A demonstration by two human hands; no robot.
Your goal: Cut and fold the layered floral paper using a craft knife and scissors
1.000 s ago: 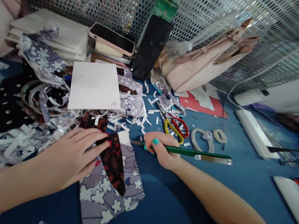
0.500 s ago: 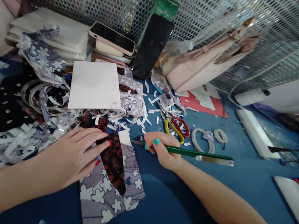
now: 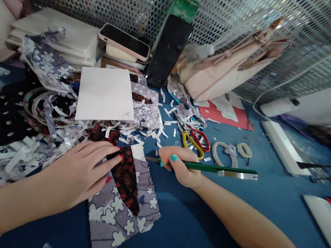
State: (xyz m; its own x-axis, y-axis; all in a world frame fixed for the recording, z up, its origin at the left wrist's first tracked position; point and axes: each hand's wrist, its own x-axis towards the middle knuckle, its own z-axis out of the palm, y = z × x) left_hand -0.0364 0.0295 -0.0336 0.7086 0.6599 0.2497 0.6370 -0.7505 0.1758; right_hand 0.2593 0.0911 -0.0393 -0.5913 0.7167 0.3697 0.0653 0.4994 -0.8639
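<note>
My left hand [image 3: 82,169] lies flat, fingers stretched, pressing a black-and-red patterned fabric strip [image 3: 127,179] that rests on a grey fabric piece with white flowers [image 3: 122,210]. My right hand [image 3: 180,165] is closed round a green-handled craft knife [image 3: 215,170]. The knife's blade tip points left and touches the edge of the fabric near a small white paper square [image 3: 138,152].
A blue mat [image 3: 261,203] covers the table. White card [image 3: 104,95], paper scraps [image 3: 22,157], tape rolls [image 3: 225,155], red and yellow scissors [image 3: 195,138], two phones [image 3: 124,42], a pink bag [image 3: 229,70] and a perforated metal wall [image 3: 311,31] surround the work.
Almost nothing differs. My right hand with the knife has shifted very slightly left; my left hand stays pressed on the fabric.
</note>
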